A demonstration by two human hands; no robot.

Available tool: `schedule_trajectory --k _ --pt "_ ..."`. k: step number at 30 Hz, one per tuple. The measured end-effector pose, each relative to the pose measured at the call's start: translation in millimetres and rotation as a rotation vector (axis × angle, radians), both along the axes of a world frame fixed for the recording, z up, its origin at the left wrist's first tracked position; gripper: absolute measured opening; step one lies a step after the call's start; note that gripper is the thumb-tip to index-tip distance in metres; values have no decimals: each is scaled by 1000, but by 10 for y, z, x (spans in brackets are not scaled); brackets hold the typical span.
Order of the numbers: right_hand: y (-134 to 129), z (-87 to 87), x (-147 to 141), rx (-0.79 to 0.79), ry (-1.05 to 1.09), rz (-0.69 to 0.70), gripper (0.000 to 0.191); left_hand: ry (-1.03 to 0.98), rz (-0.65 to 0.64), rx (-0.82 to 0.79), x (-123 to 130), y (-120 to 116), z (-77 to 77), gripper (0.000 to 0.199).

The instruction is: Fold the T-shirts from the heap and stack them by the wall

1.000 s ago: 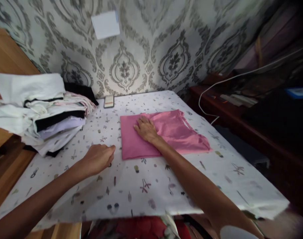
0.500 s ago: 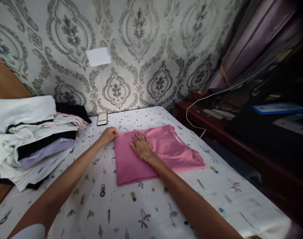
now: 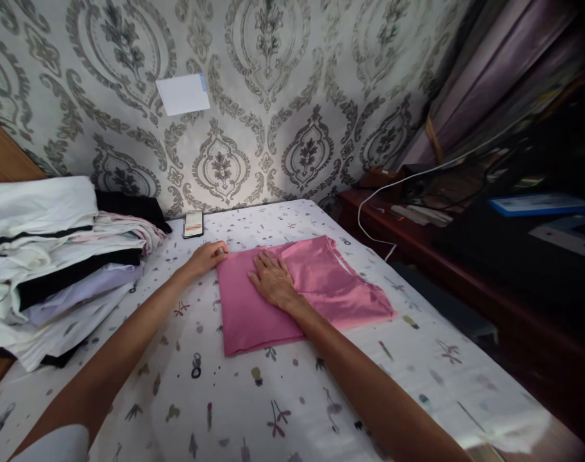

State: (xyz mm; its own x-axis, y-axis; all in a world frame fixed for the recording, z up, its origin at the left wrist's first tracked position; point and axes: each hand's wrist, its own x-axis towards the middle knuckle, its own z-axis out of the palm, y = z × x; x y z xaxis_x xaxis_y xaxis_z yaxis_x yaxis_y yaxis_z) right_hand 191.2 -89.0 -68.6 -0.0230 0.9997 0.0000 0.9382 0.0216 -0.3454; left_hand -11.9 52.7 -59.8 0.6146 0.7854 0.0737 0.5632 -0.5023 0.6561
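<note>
Pressing down on a pink garment (image 3: 340, 282), the right hand (image 3: 273, 279) lies palm down with its fingers extended and slightly spread, grasping nothing. The left hand (image 3: 206, 258) is nearly closed, thumb and forefinger pinching the garment's far left corner. The garment lies flat around the middle of the table (image 3: 244, 410), which a white printed cloth covers; its left part is folded square and smooth, while its right part is looser and creased, a pale opening showing towards the table's right edge.

Near the table's far left corner stands a stack of clothes (image 3: 42, 192), mostly white with black and lilac layers. Just beside it, close to the far edge, a phone (image 3: 193, 224) lies face up, its screen lit. Beyond that edge rises a patterned wall (image 3: 306, 154) bearing a white sheet (image 3: 183, 95). Past the right edge, a white cable (image 3: 362, 224) loops over dark red furniture (image 3: 353, 204).
</note>
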Motion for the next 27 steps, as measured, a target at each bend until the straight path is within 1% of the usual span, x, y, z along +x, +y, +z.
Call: schedule_trajectory --k 3,6,8,10,12,14,15,16,17,19,20,23,25,27 --pt "-1 22 15 10 0 3 58 -21 164 3 -17 -58 44 10" --pt "-60 111 -15 72 -7 -6 50 -68 315 -40 -94 -138 87 7" --pt "-189 208 -106 142 -24 8 41 -94 391 -126 -148 -213 104 6" --pt "-408 307 -260 165 -36 71 34 -128 441 -250 -177 -297 114 8" --pt "-686 372 -450 132 -39 183 32 -171 472 -373 -171 -377 127 13" --pt "-954 378 -631 104 -47 298 45 -210 494 -468 -139 -436 146 20" --pt "-1062 358 -704 101 -52 332 51 -225 502 -505 -117 -458 157 23" --pt "-1145 329 -762 102 -57 342 53 -236 507 -537 -93 -474 169 25" --pt "-1201 294 -803 108 -65 327 48 -244 508 -565 -69 -486 180 27" --pt "-1246 232 -835 119 -93 261 24 -252 506 -609 -18 -506 199 29" --pt "-1245 215 -830 123 -110 237 17 -254 504 -625 9 -515 207 29" --pt "-1221 243 -765 106 -121 221 25 -265 495 -650 95 -554 230 29" --pt "-1224 320 -716 93 -68 203 25 -291 482 -644 141 -592 260 30" --pt "-1242 416 -695 103 3 156 23 -331 464 -629 148 -632 315 31"
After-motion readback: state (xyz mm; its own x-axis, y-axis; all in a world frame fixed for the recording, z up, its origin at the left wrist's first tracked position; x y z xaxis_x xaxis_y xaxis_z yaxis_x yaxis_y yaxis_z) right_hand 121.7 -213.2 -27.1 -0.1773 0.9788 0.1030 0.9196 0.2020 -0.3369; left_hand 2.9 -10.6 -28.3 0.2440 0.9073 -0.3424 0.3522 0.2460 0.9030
